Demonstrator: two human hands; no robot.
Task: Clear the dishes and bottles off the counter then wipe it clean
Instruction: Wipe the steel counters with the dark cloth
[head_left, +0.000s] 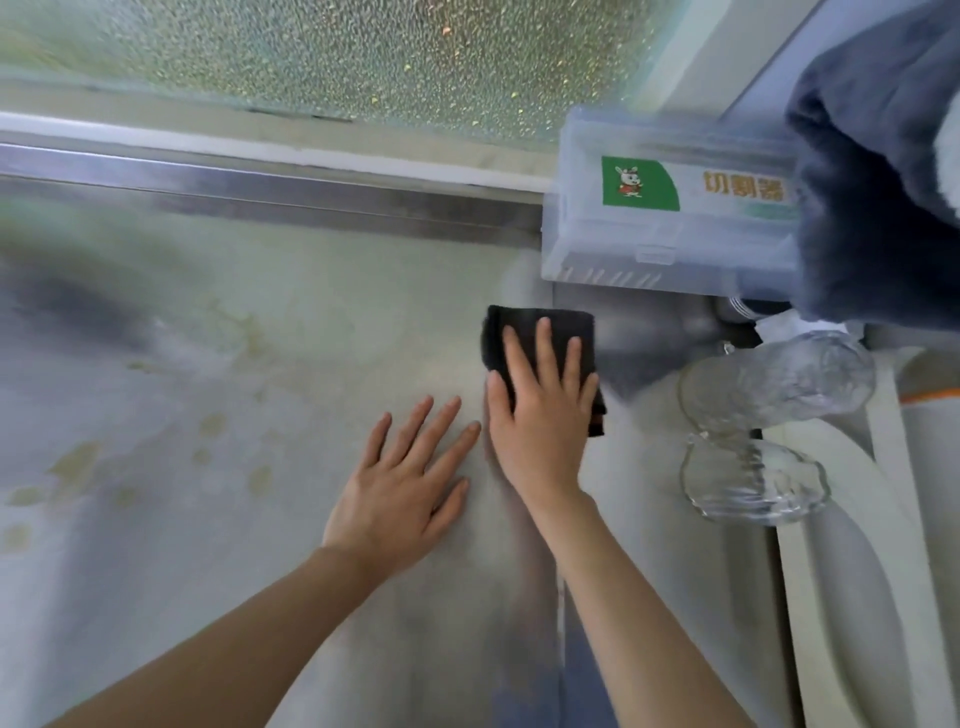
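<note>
Your folded black cloth (540, 332) lies flat on the pale counter (311, 322) at 1 o'clock. Yellowish stains (78, 462) spot the counter at 9 o'clock. Two clear glass dishes (779, 384) sit close together at 3 o'clock.

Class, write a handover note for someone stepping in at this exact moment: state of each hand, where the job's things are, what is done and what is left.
Right hand: open, fingers flat, pressing the black cloth onto the counter, near its back right.
Left hand: open, flat on the bare counter beside it, holding nothing.
Done: the wiping area holds no dishes; two glass dishes sit at the right edge.
Left: yellowish stains remain on the left half, so wipe there. A clear plastic box with a green label stands at the back right; it probably needs moving to wipe beneath.
</note>
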